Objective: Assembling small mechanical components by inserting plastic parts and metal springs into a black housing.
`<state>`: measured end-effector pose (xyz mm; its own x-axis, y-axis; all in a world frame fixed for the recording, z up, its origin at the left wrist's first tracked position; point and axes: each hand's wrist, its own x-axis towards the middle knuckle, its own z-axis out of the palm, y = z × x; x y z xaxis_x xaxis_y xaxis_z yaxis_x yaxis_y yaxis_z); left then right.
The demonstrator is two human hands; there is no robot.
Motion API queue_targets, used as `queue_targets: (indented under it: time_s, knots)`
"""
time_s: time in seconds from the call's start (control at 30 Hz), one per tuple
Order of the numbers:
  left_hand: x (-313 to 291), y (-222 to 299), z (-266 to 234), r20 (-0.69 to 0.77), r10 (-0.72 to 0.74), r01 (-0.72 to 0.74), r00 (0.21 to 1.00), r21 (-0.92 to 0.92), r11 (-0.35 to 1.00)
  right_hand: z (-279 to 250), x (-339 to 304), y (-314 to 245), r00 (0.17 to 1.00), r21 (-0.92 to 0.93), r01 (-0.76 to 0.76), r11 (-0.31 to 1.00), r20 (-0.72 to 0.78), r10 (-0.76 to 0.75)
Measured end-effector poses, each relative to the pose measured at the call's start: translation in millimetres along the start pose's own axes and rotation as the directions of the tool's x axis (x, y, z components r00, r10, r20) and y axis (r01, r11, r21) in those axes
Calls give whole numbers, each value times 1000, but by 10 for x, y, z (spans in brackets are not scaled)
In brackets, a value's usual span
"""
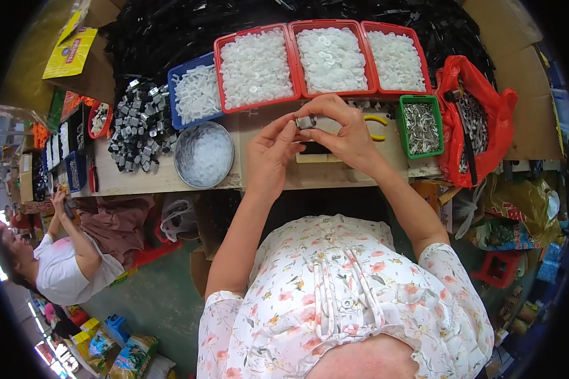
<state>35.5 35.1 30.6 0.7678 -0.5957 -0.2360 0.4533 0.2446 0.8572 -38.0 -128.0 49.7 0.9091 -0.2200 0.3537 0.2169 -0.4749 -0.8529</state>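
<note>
Between my two hands, just above the table's front part, is a small metal-and-black part (306, 122). My left hand (273, 151) pinches it from the left with thumb and fingertips. From the other side my right hand (344, 136) closes on it with thumb and forefinger. Straight ahead of my hands stand red trays (256, 105) filled with small white plastic pieces. Yellow-handled pliers (378, 128) lie beyond my right hand, partly hidden by it. A round metal bowl (181, 170) with whitish contents sits left of my left hand.
A heap of metal-and-black parts (139, 126) lies at left, beside a blue tray (171, 88) of white pieces. To the right are a green basket (406, 136) of metal pins and a red bag (499, 120). Black strips (335, 9) pile behind. A co-worker (69, 265) sits far left.
</note>
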Motion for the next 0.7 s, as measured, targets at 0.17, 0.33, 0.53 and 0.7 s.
queue_targets:
  time_s: [0.17,0.33,0.53,0.7]
  knots:
    - [33,-52,-105,15,-47,48,999,-90,995,-40,-42,-58,996,-163,85,983,48,-78]
    - [-20,-86,-117,39,31,-38,999,189,981,-42,-144,-59,983,-428,174,887,123,-134]
    - [-152,-109,-156,187,512,-461,839,744,483,31,-285,136,985,-402,89,911,172,-21]
    - [-232,-195,-154,363,522,-545,772,800,250,60,-335,219,973,-401,152,904,220,-66]
